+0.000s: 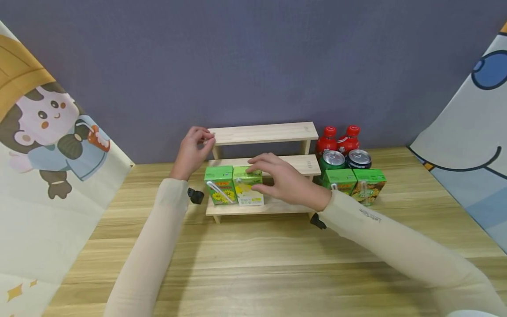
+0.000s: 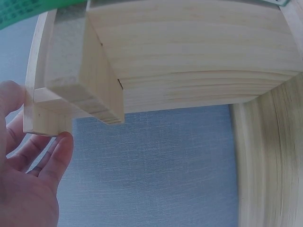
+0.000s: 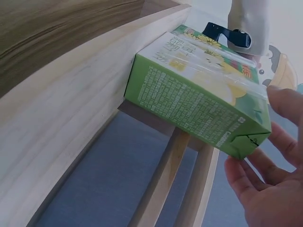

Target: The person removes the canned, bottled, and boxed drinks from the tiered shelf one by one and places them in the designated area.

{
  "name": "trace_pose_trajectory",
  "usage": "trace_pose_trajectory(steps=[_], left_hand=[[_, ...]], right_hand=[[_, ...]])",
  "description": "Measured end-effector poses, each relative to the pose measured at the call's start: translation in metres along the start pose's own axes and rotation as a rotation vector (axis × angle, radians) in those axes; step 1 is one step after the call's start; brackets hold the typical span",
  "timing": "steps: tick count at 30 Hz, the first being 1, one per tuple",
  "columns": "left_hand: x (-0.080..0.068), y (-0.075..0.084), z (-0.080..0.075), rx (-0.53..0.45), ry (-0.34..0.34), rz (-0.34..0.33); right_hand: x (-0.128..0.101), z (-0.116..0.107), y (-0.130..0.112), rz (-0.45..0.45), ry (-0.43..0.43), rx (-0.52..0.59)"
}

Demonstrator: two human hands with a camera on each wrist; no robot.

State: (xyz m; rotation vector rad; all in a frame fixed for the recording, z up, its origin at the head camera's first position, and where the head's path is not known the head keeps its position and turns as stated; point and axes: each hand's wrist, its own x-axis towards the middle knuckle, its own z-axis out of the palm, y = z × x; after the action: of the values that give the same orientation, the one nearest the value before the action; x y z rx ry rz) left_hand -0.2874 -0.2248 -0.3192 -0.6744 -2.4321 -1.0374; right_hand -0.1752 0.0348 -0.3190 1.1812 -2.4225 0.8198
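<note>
My left hand (image 1: pixel 194 147) pinches the left end of the top board of a small tiered wooden shelf (image 1: pixel 261 134), thumb on one side and fingers curled on the other. My right hand (image 1: pixel 287 180) holds the upper part of a yellow-and-green juice box (image 1: pixel 249 193), its thumb at the front edge and fingertips at the back. That box stands on the lowest tier, close beside a green drink carton (image 1: pixel 219 189) with yellow flowers and a straw on its front. In the right wrist view the box's printed side (image 3: pixel 189 106) faces the camera.
Right of the shelf stand two red-capped bottles (image 1: pixel 328 140), two cans (image 1: pixel 358 158) in front of them, and two green drink cartons (image 1: pixel 369 185) nearest me. A grey-blue wall (image 1: pixel 253 66) rises right behind the shelf. Wood-grain tabletop (image 1: pixel 253 264) extends in front.
</note>
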Motion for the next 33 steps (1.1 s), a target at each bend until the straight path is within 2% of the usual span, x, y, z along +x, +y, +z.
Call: trace_pose_trajectory(steps=[11,24,33], left_hand=[[0.000,0.001,0.000,0.004,0.005,0.000],[0.001,-0.002,0.001,0.005,0.004,-0.017],[0.002,-0.004,0.003,-0.002,-0.014,-0.031]], right_hand=[[0.004,0.005,0.003,0.017,-0.025,0.027],[0.002,0.005,0.003,-0.031,0.061,0.031],[-0.013,-0.020,0.001,-0.047,0.148,0.016]])
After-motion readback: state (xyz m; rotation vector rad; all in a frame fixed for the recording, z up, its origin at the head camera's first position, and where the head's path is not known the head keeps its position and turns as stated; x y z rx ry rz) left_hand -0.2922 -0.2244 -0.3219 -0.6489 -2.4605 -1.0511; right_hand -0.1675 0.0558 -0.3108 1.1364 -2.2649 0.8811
